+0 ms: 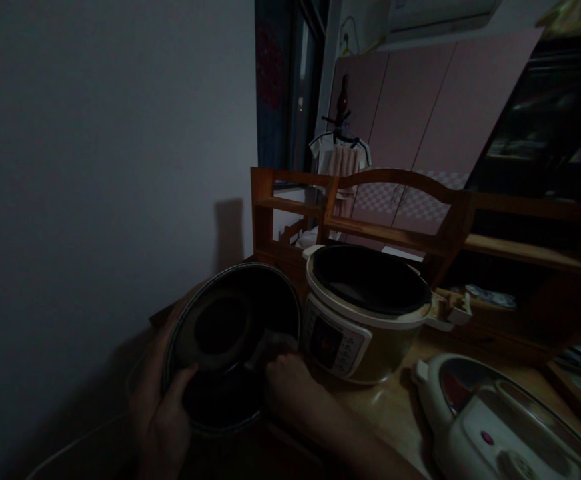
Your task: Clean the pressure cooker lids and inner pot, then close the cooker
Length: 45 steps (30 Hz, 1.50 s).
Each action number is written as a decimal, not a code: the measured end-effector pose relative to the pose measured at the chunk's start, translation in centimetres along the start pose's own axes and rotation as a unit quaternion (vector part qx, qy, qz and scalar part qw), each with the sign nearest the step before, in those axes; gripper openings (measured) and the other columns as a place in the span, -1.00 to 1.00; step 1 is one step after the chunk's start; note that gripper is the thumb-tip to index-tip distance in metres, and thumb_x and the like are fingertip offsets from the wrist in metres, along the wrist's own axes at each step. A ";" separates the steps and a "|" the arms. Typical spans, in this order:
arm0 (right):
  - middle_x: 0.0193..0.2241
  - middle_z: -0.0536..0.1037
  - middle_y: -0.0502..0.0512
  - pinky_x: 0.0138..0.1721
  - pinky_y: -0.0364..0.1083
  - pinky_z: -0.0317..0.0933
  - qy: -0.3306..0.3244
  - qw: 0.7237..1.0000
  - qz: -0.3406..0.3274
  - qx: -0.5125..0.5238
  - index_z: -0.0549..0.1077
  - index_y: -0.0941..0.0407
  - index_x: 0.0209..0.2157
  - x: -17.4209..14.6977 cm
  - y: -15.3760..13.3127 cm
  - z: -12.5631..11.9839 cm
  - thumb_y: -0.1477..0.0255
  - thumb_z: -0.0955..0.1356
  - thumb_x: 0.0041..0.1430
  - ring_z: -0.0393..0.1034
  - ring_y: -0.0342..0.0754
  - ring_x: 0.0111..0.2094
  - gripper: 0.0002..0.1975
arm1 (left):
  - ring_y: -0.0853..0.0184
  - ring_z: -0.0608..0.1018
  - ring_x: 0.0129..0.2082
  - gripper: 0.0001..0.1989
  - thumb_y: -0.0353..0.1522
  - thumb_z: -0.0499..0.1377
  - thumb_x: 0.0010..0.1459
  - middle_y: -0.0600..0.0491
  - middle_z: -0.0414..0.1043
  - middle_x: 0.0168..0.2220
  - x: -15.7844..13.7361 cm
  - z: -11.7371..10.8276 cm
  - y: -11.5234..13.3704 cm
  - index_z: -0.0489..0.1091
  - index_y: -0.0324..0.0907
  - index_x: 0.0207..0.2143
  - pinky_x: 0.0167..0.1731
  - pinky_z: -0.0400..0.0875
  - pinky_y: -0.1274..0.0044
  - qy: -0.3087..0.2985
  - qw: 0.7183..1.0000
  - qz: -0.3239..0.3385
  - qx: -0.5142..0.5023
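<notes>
Dark pot (pixel 223 323) tilted, cooker (pixel 390 350) at its three o'clock. Left hand (pixel 163 407) grips it at eight o'clock; right hand (pixel 290 380) clenched on apparent cloth (pixel 269 341), inside near four. Likely wiping step; next stroke calls for steady hold.

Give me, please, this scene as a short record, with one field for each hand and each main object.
left hand: grips rim of dark pot, thumb inside
right hand: closed on greyish cloth-like item inside the pot
pot: tilted, opening towards the camera
cooker: upright, open, right of the pot
lid: on the table, beside the cooker
light: dim
</notes>
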State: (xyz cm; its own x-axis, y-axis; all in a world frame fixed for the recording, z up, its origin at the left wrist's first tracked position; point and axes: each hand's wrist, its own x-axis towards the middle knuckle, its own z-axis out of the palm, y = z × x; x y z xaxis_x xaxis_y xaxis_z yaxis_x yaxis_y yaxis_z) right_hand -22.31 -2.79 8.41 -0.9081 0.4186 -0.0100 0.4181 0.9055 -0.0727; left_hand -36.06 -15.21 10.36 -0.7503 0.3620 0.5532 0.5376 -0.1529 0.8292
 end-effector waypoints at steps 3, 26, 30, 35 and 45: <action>-0.26 0.66 0.12 -0.27 -0.16 0.34 -0.023 0.994 -0.055 0.094 0.60 0.13 -0.18 -1.1 -1.5 -0.5 0.43 0.27 0.24 0.56 -0.03 -0.25 -0.74 | 0.10 0.34 0.23 -0.45 -0.23 0.12 0.15 0.12 0.33 0.21 0.4 0.1 0.0 0.29 -0.01 0.21 0.29 0.15 0.29 -0.001 1.000 0.000 0.006; 0.36 0.04 0.24 0.40 0.11 -0.32 0.218 0.973 -0.002 -0.080 0.09 0.34 0.33 4.2 5.2 -0.1 0.61 0.13 0.21 -0.35 0.00 0.41 -0.37 | 0.13 0.30 0.26 -0.43 -0.28 0.11 0.15 0.13 0.28 0.25 -0.7 -0.6 0.4 0.24 0.02 0.24 0.32 0.07 0.29 -0.017 1.000 0.013 0.015; 0.27 0.19 0.48 0.36 0.22 -0.18 0.156 0.984 -0.016 -0.084 0.31 0.42 0.19 1.9 3.6 -0.2 0.49 0.26 0.25 -0.12 0.25 0.37 -0.50 | 0.14 0.31 0.25 -0.42 -0.29 0.11 0.14 0.12 0.29 0.24 -0.2 -0.2 0.5 0.24 0.01 0.24 0.30 0.11 0.32 -0.010 1.000 0.016 0.018; -0.02 0.56 0.35 0.03 0.19 0.33 -0.039 0.991 -0.121 -0.026 0.51 0.22 -0.02 -0.1 0.2 -0.9 0.39 0.25 0.32 0.43 0.23 0.06 -0.67 | 0.17 0.34 0.23 -0.41 -0.35 0.08 0.10 0.13 0.31 0.23 0.3 0.1 0.8 0.27 -0.01 0.22 0.27 0.16 0.38 -0.001 1.000 0.022 0.013; -0.01 0.56 0.13 -0.09 -0.06 0.37 -0.045 0.976 -0.185 0.107 0.44 0.11 0.08 -1.5 0.1 -2.3 0.41 0.18 0.42 0.51 0.00 -0.08 -0.68 | 0.15 0.33 0.23 -0.41 -0.36 0.09 0.09 0.11 0.31 0.22 0.3 0.1 0.5 0.27 0.00 0.22 0.28 0.14 0.34 0.001 1.000 0.018 -0.003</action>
State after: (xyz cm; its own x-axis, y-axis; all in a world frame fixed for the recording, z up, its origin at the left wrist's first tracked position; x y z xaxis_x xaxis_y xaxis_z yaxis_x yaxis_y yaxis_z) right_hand -20.83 -3.20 10.71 -0.9983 0.0503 -0.0300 0.0569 0.9541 -0.2941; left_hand -36.00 -15.03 10.94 -0.7316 0.3538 0.5827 0.5622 -0.1704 0.8093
